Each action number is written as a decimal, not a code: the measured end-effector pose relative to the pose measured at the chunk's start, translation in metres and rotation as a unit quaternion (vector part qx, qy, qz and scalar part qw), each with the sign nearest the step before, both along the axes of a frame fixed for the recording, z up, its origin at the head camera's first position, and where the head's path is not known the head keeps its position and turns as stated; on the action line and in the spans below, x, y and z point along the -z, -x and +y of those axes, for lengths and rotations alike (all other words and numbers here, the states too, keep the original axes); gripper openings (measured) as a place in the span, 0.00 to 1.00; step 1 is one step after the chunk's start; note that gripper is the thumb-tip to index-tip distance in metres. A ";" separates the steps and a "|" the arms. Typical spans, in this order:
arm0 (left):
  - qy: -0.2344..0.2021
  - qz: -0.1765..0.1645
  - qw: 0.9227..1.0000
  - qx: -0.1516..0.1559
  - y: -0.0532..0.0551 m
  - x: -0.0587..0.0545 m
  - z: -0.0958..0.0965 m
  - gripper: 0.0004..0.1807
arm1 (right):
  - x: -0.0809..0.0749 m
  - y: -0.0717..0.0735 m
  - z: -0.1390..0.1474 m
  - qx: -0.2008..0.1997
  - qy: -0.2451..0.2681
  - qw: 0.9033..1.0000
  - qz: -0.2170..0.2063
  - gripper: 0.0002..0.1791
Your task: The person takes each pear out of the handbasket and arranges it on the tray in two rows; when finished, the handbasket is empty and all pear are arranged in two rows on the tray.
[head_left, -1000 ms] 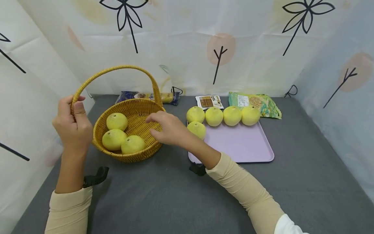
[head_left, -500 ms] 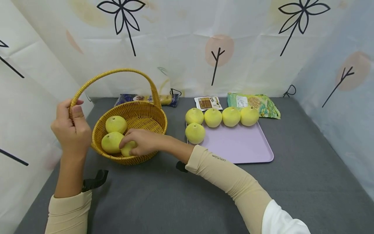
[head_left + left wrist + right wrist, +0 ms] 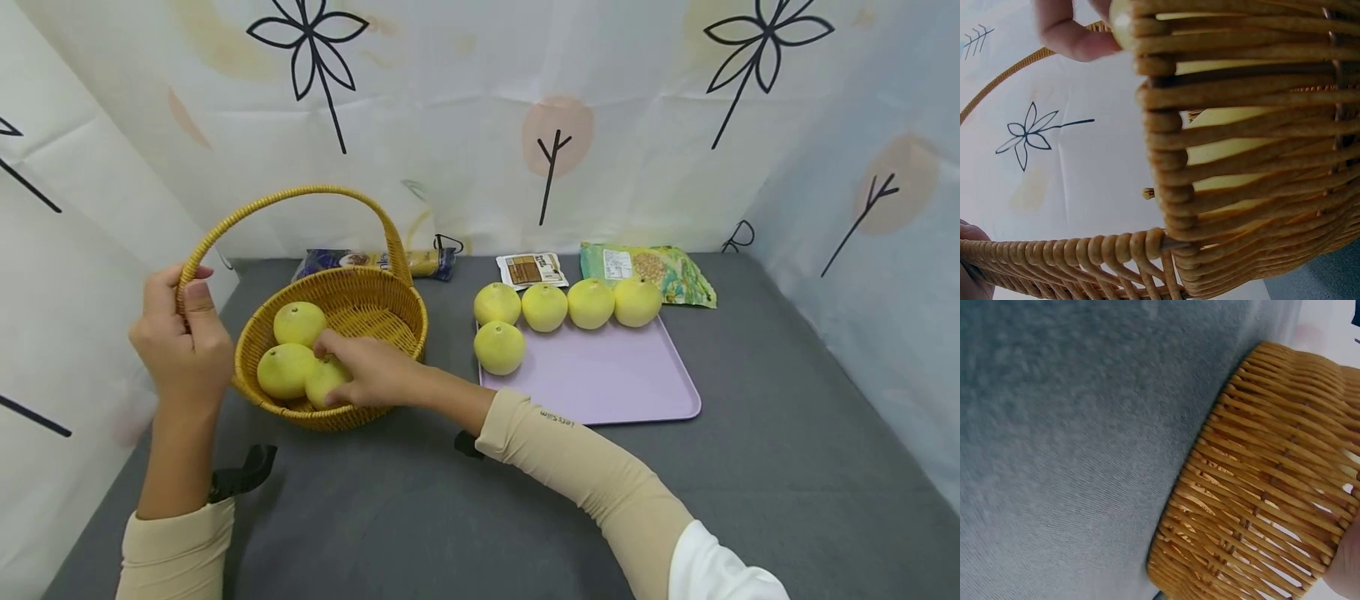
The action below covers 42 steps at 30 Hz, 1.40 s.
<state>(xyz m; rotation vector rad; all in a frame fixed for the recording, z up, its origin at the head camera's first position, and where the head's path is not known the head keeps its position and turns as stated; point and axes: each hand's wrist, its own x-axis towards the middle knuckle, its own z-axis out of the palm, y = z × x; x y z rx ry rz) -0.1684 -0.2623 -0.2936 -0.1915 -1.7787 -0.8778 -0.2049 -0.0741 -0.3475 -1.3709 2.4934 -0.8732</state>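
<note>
On the left of the head view stands a golden wicker basket (image 3: 341, 418) with three yellow-green grapefruits inside. Its tall hooped handle (image 3: 300, 192) is gripped on the left side by my left hand (image 3: 182, 342). My right hand (image 3: 367, 367) reaches over the basket's front rim, thumb and fingers around the front grapefruit (image 3: 322, 383). Beside that one lie the left grapefruit (image 3: 286, 372) and the rear grapefruit (image 3: 299, 323). In the left wrist view, fingertips (image 3: 1088, 44) touch a grapefruit above the woven wall (image 3: 1260, 144). The right wrist view shows the basket's outer side (image 3: 1260, 481).
A lilac tray (image 3: 615, 375) to the right holds several grapefruits along its back and left edges, including one grapefruit (image 3: 499, 348) at the left. Behind lie a blue-and-yellow packet (image 3: 431, 263), a small brown-and-white packet (image 3: 532, 270) and a green bag (image 3: 675, 275). A dark grey cloth (image 3: 450, 517) covers the table.
My right hand has moved left and down from above the basket's right side onto the front grapefruit, which it now holds. My left hand keeps its grip on the handle.
</note>
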 end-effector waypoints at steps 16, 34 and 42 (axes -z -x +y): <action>-0.003 0.004 1.000 0.000 0.002 0.006 -0.003 0.14 | 0.007 -0.005 0.004 0.021 0.052 0.995 0.081 0.26; -0.003 -0.002 1.000 0.000 0.003 0.013 -0.009 0.14 | 0.001 -0.009 0.029 0.052 0.110 0.991 0.059 0.25; -0.002 0.008 1.000 -0.003 0.007 0.010 -0.008 0.14 | -0.007 -0.009 0.043 0.067 0.136 0.987 0.061 0.25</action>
